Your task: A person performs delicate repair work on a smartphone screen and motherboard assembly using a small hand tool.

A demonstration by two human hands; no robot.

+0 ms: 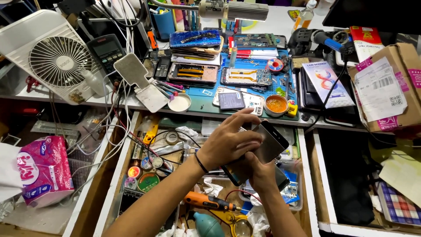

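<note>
Over open drawer: both hands' grip pinching flat glossy rectangular phone (263, 151).

The workbench (280, 17) has a white top, crowded edge to edge, with a blue work mat (210, 103) at its centre. Below its front edge, wooden drawers (112, 184) stand pulled open (pale, unpainted sides). A white desk fan (55, 59) sits at the left. Lighting is bright and even across the surface.
</note>
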